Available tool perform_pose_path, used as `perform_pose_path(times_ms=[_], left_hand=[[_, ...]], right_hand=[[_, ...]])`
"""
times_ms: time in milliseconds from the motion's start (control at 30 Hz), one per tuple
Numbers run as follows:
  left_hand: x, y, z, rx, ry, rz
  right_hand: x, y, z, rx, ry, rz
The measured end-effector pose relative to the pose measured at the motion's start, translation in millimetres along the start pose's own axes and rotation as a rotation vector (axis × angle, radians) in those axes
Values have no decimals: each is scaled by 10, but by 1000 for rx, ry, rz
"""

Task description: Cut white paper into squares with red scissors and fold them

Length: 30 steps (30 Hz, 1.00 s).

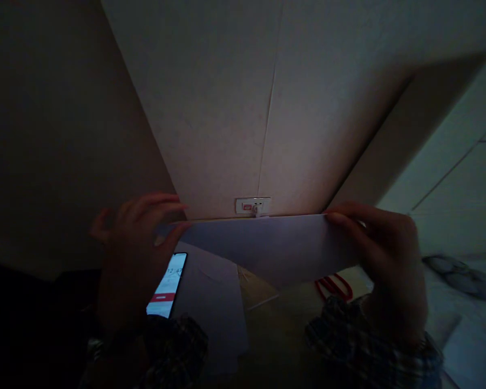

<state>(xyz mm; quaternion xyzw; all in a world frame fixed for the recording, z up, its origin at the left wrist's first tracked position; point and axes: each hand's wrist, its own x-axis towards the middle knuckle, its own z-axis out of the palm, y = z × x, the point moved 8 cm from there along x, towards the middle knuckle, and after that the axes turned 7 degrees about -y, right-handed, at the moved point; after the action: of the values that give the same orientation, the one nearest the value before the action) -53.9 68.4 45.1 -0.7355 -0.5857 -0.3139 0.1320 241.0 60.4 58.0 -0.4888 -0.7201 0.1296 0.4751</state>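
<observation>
A long white sheet of paper (263,243) spans the space between my hands, its upper edge nearly level. My right hand (383,254) pinches the right end of that edge between thumb and fingers. At the left end, my left hand (137,243) has its thumb against the paper, and its other fingers curve above with a gap showing at the tips. Below the left end lies a lit phone (168,283) beside another white sheet (213,302). Red-handled scissors (334,286) are partly hidden under the held paper. Dim light blurs the details.
Just beyond the paper's edge, a wall socket (249,206) with a red switch and something plugged in sits low on the pale wall (218,108). A yellowish packet (255,286) lies under the paper. Blurred glasses (457,275) rest at the right.
</observation>
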Motion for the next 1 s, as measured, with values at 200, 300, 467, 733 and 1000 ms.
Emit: perform_pose_path(times_ms=[200, 300, 467, 733, 1000], left_hand=[[-111, 784, -165, -300, 130, 252], [-166, 926, -189, -382, 127, 267], [-196, 945, -212, -431, 124, 246], [-129, 915, -150, -402, 118, 327], [-45, 775, -122, -310, 105, 383]], right_hand=[[-69, -404, 248, -63, -96, -276], [-126, -562, 394, -72, -175, -406], [-168, -690, 486, -91, -204, -539], [-142, -579, 342, -129, -181, -472], [-117, -298, -26, -77, 3, -243]])
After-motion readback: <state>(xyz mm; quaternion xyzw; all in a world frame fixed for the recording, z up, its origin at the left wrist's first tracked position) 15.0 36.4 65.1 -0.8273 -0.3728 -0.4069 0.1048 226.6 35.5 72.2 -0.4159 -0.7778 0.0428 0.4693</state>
